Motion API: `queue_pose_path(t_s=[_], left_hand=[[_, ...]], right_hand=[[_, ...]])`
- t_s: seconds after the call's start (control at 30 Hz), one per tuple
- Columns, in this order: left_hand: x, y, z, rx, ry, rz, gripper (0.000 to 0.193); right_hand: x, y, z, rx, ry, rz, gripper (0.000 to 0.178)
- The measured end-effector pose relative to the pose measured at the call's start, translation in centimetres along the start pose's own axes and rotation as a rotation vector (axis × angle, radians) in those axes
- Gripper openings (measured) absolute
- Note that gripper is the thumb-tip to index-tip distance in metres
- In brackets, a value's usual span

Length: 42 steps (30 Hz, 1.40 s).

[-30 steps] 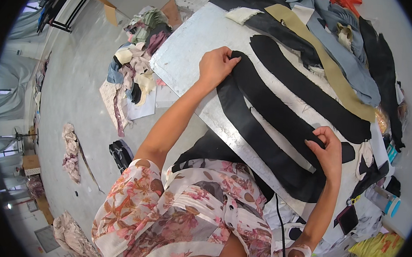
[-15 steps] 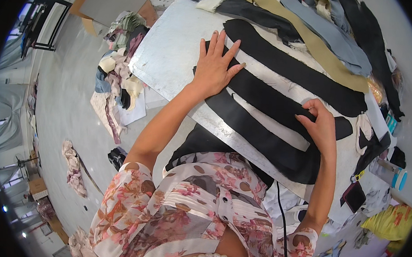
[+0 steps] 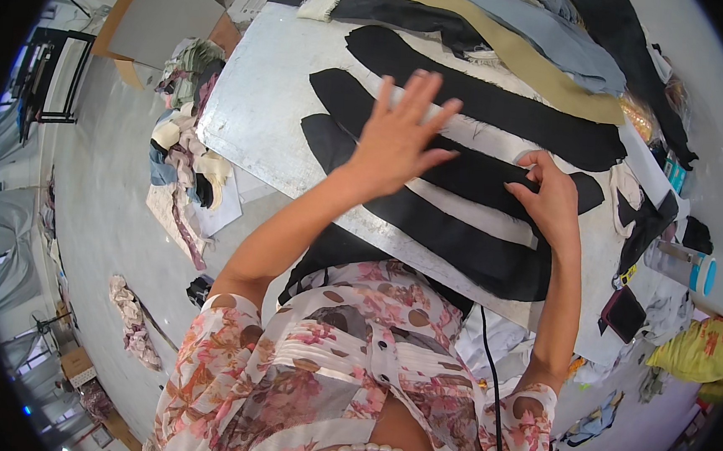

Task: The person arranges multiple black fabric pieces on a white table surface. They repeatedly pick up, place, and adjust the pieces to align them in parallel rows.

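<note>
Three curved black fabric strips lie roughly side by side on the pale worktable [image 3: 262, 93]. My left hand [image 3: 403, 140] is over the middle black strip [image 3: 474, 179], fingers spread and holding nothing; whether its palm touches the cloth is unclear. Near that strip's right end, my right hand [image 3: 552, 201] rests with bent fingers, thumb and forefinger apart on the cloth. Closest to me is the lower black strip [image 3: 461, 245], partly under my left forearm. The upper black strip [image 3: 488, 100] lies beyond my hands, with pale frayed fabric [image 3: 469, 132] showing between strips.
An olive strip [image 3: 508, 47] and a blue-grey strip [image 3: 550, 42] lie along the table's far side. At the right are a phone [image 3: 624, 312] and a clear container with a blue rim [image 3: 681, 266]. Fabric scraps [image 3: 186, 150] are heaped off the left edge.
My left hand has slid right along the middle strip from near its left end, uncovering that end. My right hand stays at the strip's right part. The view has shifted slightly.
</note>
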<state>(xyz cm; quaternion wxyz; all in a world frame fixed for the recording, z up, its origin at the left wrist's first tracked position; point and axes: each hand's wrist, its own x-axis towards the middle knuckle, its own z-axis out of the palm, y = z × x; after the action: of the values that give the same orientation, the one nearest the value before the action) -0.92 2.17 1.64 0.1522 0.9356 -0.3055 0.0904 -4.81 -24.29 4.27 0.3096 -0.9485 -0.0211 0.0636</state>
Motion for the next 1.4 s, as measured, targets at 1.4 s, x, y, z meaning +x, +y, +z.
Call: queue_pose_path(t_s=[1.4], left_hand=[[3.2,7.6,5.2,-0.055,-0.135,0.288,0.062]], right_hand=[[-2.5,7.1,-5.3,0.028,0.447,0.206,0.027]])
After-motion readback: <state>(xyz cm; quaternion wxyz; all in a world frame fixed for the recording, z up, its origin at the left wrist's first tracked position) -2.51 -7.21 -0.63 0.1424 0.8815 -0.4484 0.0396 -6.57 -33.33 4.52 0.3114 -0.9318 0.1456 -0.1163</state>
